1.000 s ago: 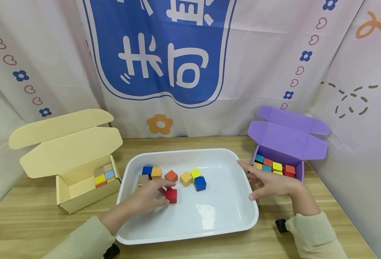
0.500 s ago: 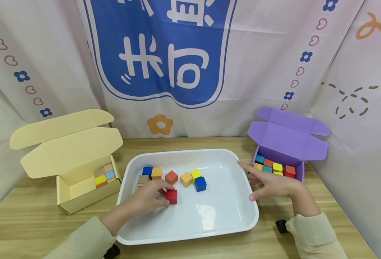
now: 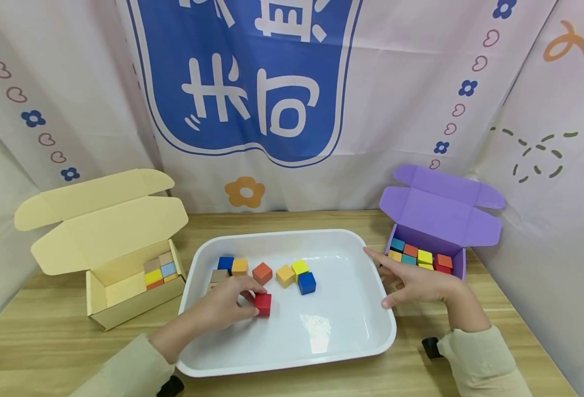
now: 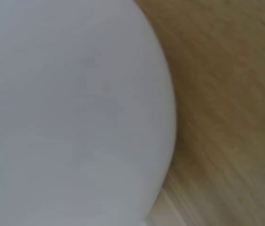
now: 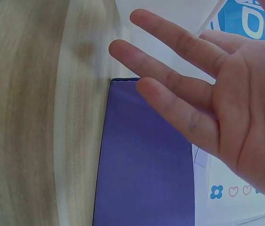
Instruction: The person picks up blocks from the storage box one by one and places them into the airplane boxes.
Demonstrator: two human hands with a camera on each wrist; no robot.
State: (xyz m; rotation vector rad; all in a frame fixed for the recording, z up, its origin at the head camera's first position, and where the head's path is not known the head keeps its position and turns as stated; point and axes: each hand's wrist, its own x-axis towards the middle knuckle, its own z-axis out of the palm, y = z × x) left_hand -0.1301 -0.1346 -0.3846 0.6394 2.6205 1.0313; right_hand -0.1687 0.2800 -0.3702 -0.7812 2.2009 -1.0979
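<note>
In the head view my left hand [image 3: 225, 302] reaches over the left side of a white tray [image 3: 341, 325], and its thumb and index finger pinch a red cube block [image 3: 263, 305] at its left side. My right hand [image 3: 416, 280] is at the tray's right rim, index fingertip and thumb tip right at the edge. The right wrist view shows that hand's [image 5: 245, 103] fingers extended and spread, with nothing between them. Behind the red block lie an orange-red block [image 3: 262, 273], a light orange block [image 3: 285, 275], a yellow block [image 3: 299, 267] and a blue block [image 3: 307, 283].
More blocks, including a tan block [image 3: 219, 275], sit by the tray's left wall. An open yellow box [image 3: 135, 303] with several blocks stands left; an open purple box [image 3: 458, 264] with several blocks stands right, behind my right hand. A printed curtain [image 3: 396, 110] hangs behind.
The red block has shifted slightly toward me between my left thumb and finger, and more of its front face shows. My right hand has stayed at the tray's rim.
</note>
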